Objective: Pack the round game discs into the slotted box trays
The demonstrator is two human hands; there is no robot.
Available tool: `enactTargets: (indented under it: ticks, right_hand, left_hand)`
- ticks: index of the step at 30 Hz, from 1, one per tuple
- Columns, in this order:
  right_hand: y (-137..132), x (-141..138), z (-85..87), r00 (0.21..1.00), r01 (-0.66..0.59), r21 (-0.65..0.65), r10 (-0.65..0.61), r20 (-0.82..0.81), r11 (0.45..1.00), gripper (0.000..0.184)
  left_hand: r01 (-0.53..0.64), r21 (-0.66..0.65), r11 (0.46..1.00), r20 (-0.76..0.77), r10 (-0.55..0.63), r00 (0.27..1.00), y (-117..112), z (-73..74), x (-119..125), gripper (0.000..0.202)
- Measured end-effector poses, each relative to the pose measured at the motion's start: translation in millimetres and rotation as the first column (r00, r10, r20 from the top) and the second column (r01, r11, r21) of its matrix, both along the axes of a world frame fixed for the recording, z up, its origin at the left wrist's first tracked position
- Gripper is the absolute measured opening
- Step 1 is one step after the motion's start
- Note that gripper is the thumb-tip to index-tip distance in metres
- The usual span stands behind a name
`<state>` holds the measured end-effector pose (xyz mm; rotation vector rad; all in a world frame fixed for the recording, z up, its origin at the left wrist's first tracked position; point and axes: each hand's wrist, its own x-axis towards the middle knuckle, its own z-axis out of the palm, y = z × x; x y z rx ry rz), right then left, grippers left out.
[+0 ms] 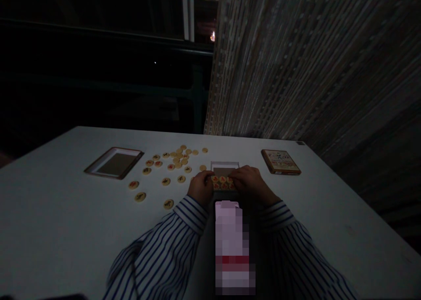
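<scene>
A small white-walled box (225, 163) lies in front of me on the table. In its near part, red-marked Chinese chess pieces (222, 180) sit in two rows. My left hand (201, 187) is closed at the box's left side, with its thumb and fingers by the rim. From the right, my right hand (252, 183) reaches over the box, its curled fingertips on the rightmost piece of the upper row and partly hiding it. Loose round Chinese chess pieces (166, 181) are scattered to the left, some with black or red characters, others showing plain faces.
An open box lid or tray (122, 176) lies at the left, and a closed printed box (281, 162) at the right. A lit phone (230, 238), its screen blurred out, is between my forearms. Beyond the white table (98, 230) hangs a string curtain (263, 72).
</scene>
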<state>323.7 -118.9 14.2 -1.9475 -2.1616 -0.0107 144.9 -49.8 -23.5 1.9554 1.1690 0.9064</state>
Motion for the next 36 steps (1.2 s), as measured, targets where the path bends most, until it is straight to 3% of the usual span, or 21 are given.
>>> enactTargets:
  ticks: [6, 23, 31, 36]
  right_hand:
    - [-1.0, -1.1, -0.9, 1.000, -0.013, -0.013, 0.014, 0.022, 1.000, 0.028]
    - [-1.3, -3.1, 0.3, 1.000, 0.004, -0.045, -0.002, 0.030, 0.999, 0.030]
    - [-3.3, -4.6, 1.2, 1.000, 0.008, 0.049, -0.008, -0.013, 0.999, 0.027]
    - [-3.4, -2.0, 1.2, 0.997, 0.079, 0.133, -0.077, -0.027, 0.988, 0.027]
  left_hand:
    - [0.010, 0.003, 1.000, 0.024, -0.010, 1.000, 2.8, -5.9, 0.6, 0.025]
    - [0.005, 0.001, 1.000, -0.013, -0.005, 1.000, 0.0, 1.3, -0.3, 0.026]
    - [0.000, 0.011, 1.000, -0.016, 0.000, 1.000, -0.6, 3.4, -0.6, 0.025]
    - [-0.009, 0.018, 1.000, 0.013, 0.009, 1.000, 1.3, 0.9, 2.9, 0.025]
